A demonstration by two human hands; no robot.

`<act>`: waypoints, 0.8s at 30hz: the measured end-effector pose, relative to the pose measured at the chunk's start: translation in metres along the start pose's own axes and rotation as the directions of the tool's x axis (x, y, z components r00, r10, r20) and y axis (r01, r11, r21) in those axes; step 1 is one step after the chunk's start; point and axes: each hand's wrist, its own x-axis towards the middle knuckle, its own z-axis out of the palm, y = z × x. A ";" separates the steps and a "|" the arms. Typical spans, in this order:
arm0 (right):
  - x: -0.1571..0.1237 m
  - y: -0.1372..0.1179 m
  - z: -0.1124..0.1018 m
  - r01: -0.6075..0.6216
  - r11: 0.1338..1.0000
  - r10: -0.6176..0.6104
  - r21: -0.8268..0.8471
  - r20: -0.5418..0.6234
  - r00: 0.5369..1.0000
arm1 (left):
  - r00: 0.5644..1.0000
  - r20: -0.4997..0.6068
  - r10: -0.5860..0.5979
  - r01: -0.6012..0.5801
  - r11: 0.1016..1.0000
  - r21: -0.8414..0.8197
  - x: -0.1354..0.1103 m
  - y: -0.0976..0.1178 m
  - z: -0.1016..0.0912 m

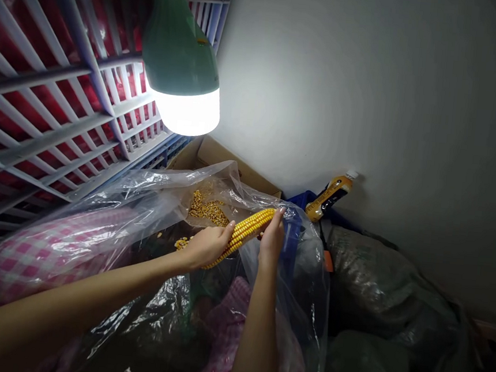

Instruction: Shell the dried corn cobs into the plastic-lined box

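Note:
My left hand and my right hand both grip a dried yellow ear of corn, which lies slanted between them. The left hand wraps its lower part, and the right fingertips press near its upper end. Below the ear, a clear plastic bag lies open. A heap of loose corn kernels rests inside it, and a smaller patch of kernels sits just beside my left hand.
A glowing green-and-white bulb lamp hangs at upper left, in front of a white lattice crate. Behind the bag are a cardboard box and a yellow bottle. Grey sacks sit against a white wall.

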 end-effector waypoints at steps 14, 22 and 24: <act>-0.002 0.004 -0.001 -0.235 0.932 0.215 0.276 0.103 0.971 | 0.934 0.347 -0.084 0.297 0.723 -0.624 0.008 -0.003 0.006; -0.018 -0.009 -0.002 -0.136 0.982 0.101 0.132 0.243 0.965 | 0.993 0.076 -0.087 0.111 0.906 -0.409 0.010 -0.003 0.001; -0.030 -0.012 0.007 -0.089 0.993 0.065 0.071 0.285 0.956 | 0.998 -0.006 -0.066 0.061 0.943 -0.328 0.008 0.000 -0.001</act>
